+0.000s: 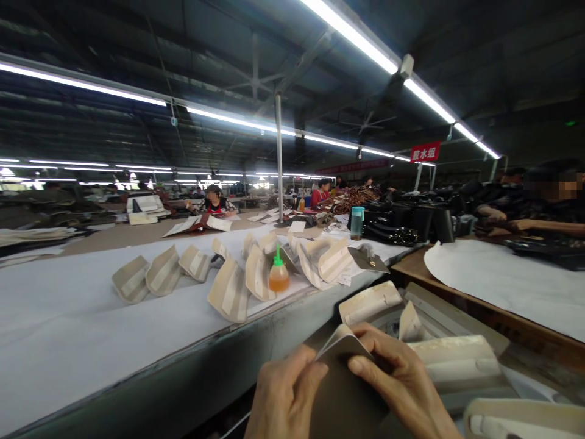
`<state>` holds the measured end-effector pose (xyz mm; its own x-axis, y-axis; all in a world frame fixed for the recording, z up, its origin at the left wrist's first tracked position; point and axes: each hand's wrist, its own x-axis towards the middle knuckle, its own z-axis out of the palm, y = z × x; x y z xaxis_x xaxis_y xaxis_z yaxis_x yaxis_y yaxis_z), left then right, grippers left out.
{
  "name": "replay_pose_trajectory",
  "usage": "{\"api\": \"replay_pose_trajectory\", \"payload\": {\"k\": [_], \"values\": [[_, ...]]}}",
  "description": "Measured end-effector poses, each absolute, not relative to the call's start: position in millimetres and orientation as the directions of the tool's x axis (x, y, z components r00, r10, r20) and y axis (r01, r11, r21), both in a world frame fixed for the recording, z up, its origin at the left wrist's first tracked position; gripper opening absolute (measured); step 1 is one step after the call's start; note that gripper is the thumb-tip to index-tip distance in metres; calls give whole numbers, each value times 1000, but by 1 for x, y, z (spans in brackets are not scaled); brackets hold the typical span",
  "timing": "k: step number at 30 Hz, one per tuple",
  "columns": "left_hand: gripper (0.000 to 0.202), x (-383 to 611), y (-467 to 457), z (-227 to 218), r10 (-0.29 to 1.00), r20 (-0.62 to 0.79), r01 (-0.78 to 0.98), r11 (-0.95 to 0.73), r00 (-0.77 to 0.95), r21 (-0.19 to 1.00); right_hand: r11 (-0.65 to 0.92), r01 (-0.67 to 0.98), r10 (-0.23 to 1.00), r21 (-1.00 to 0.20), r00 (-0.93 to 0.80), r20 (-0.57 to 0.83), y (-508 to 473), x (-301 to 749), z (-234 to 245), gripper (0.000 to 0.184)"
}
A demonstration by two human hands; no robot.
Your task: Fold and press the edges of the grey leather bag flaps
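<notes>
Leftward, curved beige pieces (164, 271) are standing on the white-covered tabletop (68, 341), with a green-tipped bottle (279, 280) of amber liquid sitting beside them near the edge. Just in front of that edge, the left hand (289, 390) is pinching the left side of a bent dark panel (343, 393), while the right hand (398, 373) is clamping its upper right side between thumb and fingers. Farther right, more curved pieces (461, 363) are lying close by.

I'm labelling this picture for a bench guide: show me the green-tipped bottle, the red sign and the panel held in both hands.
Green-tipped bottle (279, 280): head view, on its rounded body.
Red sign (425, 152): head view, middle of its face.
Panel (347, 387): head view, on its dark face.
</notes>
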<state>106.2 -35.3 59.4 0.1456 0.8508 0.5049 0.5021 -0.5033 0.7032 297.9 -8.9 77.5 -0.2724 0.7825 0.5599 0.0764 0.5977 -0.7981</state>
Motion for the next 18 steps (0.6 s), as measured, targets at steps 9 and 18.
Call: {"api": "replay_pose_trajectory", "payload": {"k": [9, 18], "values": [[31, 101, -37, 44, 767, 631, 518, -590, 119, 619, 662, 76, 737, -745, -246, 630, -15, 294, 76, 25], [28, 91, -35, 42, 573, 767, 543, -758, 288, 362, 642, -54, 751, -765, -154, 642, -17, 299, 64, 21]]}}
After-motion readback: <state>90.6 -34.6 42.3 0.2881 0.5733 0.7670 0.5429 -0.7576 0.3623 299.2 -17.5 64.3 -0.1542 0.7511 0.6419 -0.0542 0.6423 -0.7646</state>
